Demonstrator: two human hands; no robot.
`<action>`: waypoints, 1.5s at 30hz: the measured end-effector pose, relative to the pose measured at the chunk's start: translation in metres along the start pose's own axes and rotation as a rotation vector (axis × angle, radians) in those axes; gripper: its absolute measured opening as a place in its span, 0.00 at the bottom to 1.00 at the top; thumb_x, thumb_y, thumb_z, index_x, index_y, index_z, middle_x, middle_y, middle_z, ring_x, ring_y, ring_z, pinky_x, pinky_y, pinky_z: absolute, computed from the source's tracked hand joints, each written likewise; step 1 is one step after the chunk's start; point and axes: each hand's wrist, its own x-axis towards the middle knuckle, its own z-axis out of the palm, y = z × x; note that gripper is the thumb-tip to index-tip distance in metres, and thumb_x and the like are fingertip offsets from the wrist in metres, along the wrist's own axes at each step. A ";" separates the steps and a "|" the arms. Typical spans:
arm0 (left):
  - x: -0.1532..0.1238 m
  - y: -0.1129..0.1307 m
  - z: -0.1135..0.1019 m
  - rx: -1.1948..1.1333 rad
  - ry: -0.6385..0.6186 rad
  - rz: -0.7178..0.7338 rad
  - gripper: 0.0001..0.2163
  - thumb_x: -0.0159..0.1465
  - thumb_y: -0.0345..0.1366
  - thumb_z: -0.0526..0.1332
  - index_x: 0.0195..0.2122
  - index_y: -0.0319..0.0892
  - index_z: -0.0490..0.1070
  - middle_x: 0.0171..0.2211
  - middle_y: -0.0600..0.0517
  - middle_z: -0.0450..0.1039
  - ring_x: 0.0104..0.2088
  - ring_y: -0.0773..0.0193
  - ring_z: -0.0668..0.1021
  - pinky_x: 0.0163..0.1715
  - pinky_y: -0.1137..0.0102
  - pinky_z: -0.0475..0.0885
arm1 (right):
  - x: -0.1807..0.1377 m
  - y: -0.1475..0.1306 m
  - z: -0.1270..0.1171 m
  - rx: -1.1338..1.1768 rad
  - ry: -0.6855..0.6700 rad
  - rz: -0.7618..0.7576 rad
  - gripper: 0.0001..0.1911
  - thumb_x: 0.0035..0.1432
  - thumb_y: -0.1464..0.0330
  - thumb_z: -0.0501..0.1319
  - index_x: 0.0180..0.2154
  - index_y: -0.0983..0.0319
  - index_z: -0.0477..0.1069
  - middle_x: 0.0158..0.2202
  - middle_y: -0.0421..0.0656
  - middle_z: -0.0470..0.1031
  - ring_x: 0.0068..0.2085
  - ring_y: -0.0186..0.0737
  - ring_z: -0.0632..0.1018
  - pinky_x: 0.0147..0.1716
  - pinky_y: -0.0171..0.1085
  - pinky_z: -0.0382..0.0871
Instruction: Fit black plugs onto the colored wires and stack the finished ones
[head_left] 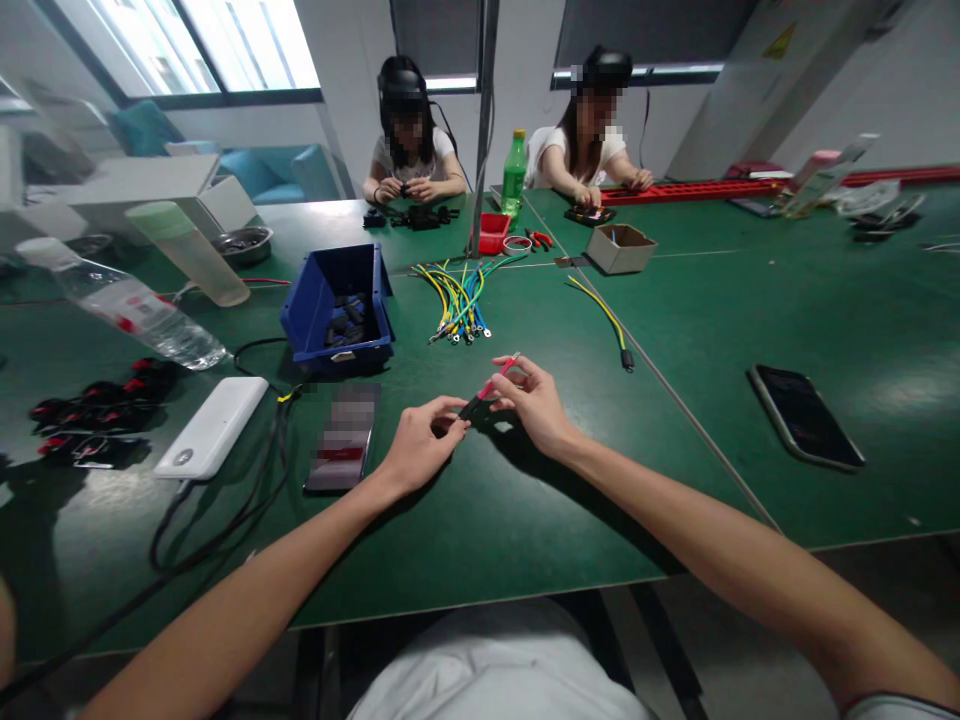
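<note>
As left hand (422, 440) and right hand (543, 410) are pinching a red-and-black rod (486, 391) | you're seemingly adjusting it | likely needing steadiness next

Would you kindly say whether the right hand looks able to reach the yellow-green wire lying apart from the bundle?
Probably yes: the yellow-green wire lies beyond the right hand, and nothing visible stands between them. That hand is holding a slim red-and-black item, though.

There are two co-workers (412, 155), one blue bin (367, 352), one pink-and-black piece (484, 391).
</note>
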 end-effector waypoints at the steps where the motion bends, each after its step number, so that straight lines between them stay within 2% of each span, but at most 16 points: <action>1: 0.000 0.001 0.000 0.001 0.002 -0.023 0.10 0.61 0.33 0.61 0.43 0.39 0.73 0.30 0.49 0.80 0.31 0.60 0.82 0.33 0.68 0.76 | -0.001 0.000 0.001 -0.014 -0.001 -0.002 0.19 0.49 0.60 0.69 0.42 0.58 0.70 0.29 0.38 0.76 0.32 0.38 0.80 0.29 0.35 0.75; 5: 0.000 0.008 -0.001 -0.008 -0.005 -0.074 0.09 0.58 0.32 0.62 0.40 0.39 0.73 0.26 0.51 0.78 0.27 0.61 0.81 0.29 0.70 0.73 | -0.003 -0.003 0.003 -0.037 0.001 -0.007 0.17 0.47 0.62 0.70 0.40 0.58 0.72 0.28 0.38 0.76 0.32 0.37 0.79 0.28 0.34 0.74; 9: 0.000 0.011 -0.003 -0.020 -0.013 -0.074 0.08 0.58 0.31 0.61 0.39 0.39 0.73 0.25 0.52 0.78 0.27 0.62 0.80 0.29 0.70 0.72 | -0.003 -0.005 0.004 -0.017 0.017 -0.022 0.15 0.46 0.63 0.70 0.36 0.59 0.70 0.27 0.37 0.75 0.31 0.37 0.79 0.27 0.33 0.74; 15: 0.000 0.007 -0.001 -0.012 0.030 -0.012 0.11 0.61 0.31 0.57 0.44 0.40 0.73 0.28 0.51 0.79 0.28 0.63 0.81 0.32 0.69 0.75 | 0.001 -0.009 0.001 -0.028 0.007 -0.018 0.14 0.46 0.63 0.70 0.35 0.58 0.70 0.28 0.38 0.76 0.32 0.39 0.80 0.27 0.34 0.74; 19: -0.001 0.009 -0.002 0.039 0.054 0.024 0.10 0.63 0.33 0.56 0.44 0.40 0.72 0.31 0.49 0.79 0.28 0.63 0.80 0.31 0.69 0.75 | 0.012 -0.012 -0.011 -0.081 0.033 -0.051 0.17 0.49 0.61 0.68 0.41 0.59 0.73 0.31 0.40 0.77 0.34 0.38 0.80 0.31 0.36 0.73; 24: 0.000 0.011 -0.010 0.216 0.125 0.109 0.09 0.64 0.32 0.56 0.42 0.41 0.72 0.32 0.50 0.79 0.30 0.63 0.80 0.31 0.70 0.73 | 0.033 -0.020 -0.038 -0.162 0.156 -0.132 0.19 0.48 0.60 0.68 0.43 0.60 0.75 0.30 0.38 0.75 0.32 0.33 0.76 0.33 0.35 0.70; 31: 0.014 0.004 -0.046 0.490 0.391 0.233 0.08 0.64 0.32 0.56 0.41 0.41 0.72 0.38 0.47 0.78 0.40 0.58 0.79 0.44 0.65 0.71 | 0.058 -0.032 -0.079 -0.271 0.343 -0.180 0.23 0.49 0.55 0.65 0.45 0.59 0.75 0.26 0.35 0.68 0.26 0.31 0.69 0.28 0.34 0.67; 35: 0.025 -0.008 -0.070 0.686 0.559 0.227 0.10 0.64 0.34 0.54 0.42 0.39 0.72 0.41 0.44 0.76 0.45 0.53 0.75 0.49 0.61 0.68 | 0.072 -0.034 -0.104 -0.413 0.431 -0.242 0.24 0.52 0.53 0.60 0.47 0.60 0.74 0.25 0.36 0.66 0.26 0.33 0.68 0.28 0.35 0.67; 37: 0.030 -0.014 -0.081 0.762 0.602 0.200 0.12 0.65 0.35 0.54 0.46 0.39 0.71 0.47 0.43 0.74 0.49 0.51 0.73 0.52 0.60 0.65 | 0.077 -0.036 -0.116 -0.477 0.465 -0.289 0.23 0.53 0.54 0.59 0.45 0.62 0.75 0.25 0.37 0.67 0.26 0.34 0.68 0.29 0.36 0.67; 41: 0.038 -0.027 -0.101 0.869 0.599 0.113 0.16 0.66 0.39 0.52 0.50 0.38 0.69 0.56 0.40 0.68 0.54 0.47 0.70 0.53 0.58 0.62 | 0.083 -0.040 -0.136 -0.567 0.524 -0.308 0.23 0.52 0.56 0.60 0.42 0.65 0.76 0.27 0.41 0.71 0.25 0.34 0.69 0.27 0.36 0.66; 45: 0.042 -0.040 -0.117 0.976 0.489 0.029 0.19 0.68 0.42 0.48 0.50 0.36 0.70 0.51 0.37 0.71 0.49 0.45 0.72 0.49 0.56 0.63 | 0.084 -0.043 -0.151 -0.836 0.569 -0.268 0.23 0.51 0.58 0.61 0.45 0.66 0.77 0.29 0.46 0.76 0.27 0.39 0.74 0.30 0.39 0.69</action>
